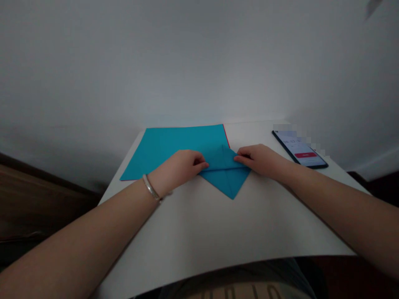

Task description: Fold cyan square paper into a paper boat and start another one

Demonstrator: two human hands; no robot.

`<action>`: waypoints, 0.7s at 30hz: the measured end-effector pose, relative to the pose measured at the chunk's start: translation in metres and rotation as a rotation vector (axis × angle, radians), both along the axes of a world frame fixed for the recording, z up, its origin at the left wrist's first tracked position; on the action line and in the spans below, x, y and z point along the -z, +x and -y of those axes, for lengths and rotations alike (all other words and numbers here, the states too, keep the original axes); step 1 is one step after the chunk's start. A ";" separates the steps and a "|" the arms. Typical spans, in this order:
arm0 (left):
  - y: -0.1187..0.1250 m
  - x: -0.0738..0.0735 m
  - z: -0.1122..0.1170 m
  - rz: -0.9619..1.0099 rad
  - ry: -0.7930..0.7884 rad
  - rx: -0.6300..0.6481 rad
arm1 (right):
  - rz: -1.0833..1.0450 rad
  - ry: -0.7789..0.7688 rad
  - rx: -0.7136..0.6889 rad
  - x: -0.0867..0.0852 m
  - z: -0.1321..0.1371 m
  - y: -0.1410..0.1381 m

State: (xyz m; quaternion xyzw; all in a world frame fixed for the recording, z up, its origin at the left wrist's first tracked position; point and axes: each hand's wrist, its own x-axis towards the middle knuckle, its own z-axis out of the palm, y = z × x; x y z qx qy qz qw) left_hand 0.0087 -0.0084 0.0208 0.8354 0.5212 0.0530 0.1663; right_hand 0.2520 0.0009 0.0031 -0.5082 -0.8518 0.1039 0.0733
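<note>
While your left hand (187, 164) pinches one end of the folded paper (225, 162), your right hand (262, 160) has the other end in its grip, out on the worktop (199, 232), partly over the blue sheet (168, 151)! One folded edge runs straight across, creases show, a corner points your way: folding looks well begun, by my reading. How many folds are left, I can't tell.

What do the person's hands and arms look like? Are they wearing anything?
The left hand and right hand wear no gloves. A shiny, silver-coloured bangle, a narrow rounded band, circles the left wrist. No bracelet shows on the right wrist. No sleeves show on either forearm.
</note>
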 end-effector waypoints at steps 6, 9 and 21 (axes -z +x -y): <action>-0.002 0.002 -0.003 -0.041 0.003 -0.008 | 0.038 0.010 0.011 -0.001 0.000 -0.002; -0.005 0.005 -0.007 -0.082 -0.041 0.009 | 0.052 0.020 0.010 0.000 0.001 -0.001; -0.007 0.005 -0.004 -0.172 0.021 -0.004 | 0.074 0.051 0.000 0.001 -0.001 -0.002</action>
